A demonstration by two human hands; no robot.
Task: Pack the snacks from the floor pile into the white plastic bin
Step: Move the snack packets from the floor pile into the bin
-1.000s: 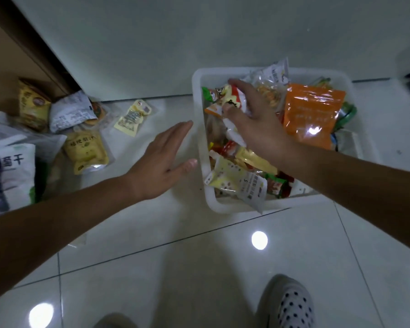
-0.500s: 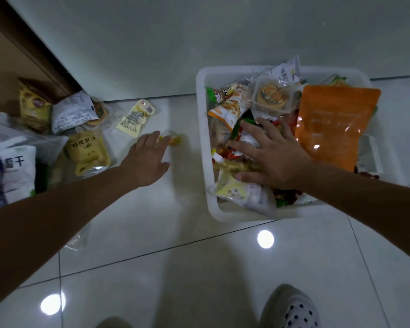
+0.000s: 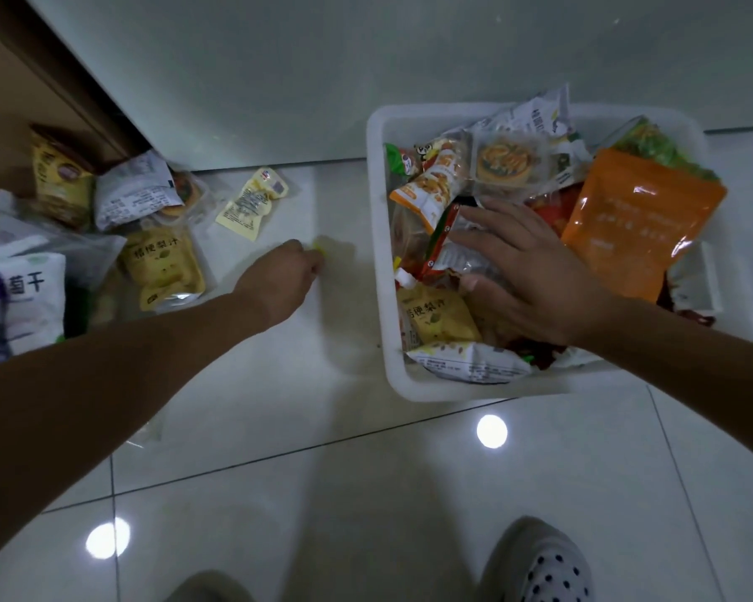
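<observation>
The tiled floor carries everything. The white bin stands on it against the wall, near enough that both arms reach bin and pile from one stance. The bin is heaped to its rim with packets. An orange pouch leans along its right side, likely because it is too big to lie flat. The pile of unpacked snacks lies well apart to the left, by the door frame, so a fair share of the job remains.

The right hand lies inside the bin, its fingers straight and spread, flat on the crinkly packets and gripping none. I judge it is pressing the load down to make room and stop it sliding over the rim.

The left hand is down at the floor between pile and bin. Its fingers are bent together over a small yellow snack, which they seem to pinch. The tips are hidden, so I cannot tell whether it has left the tile. It sits apart from the pile, a stray worth gathering. A pale packet lies alone just beyond.
</observation>
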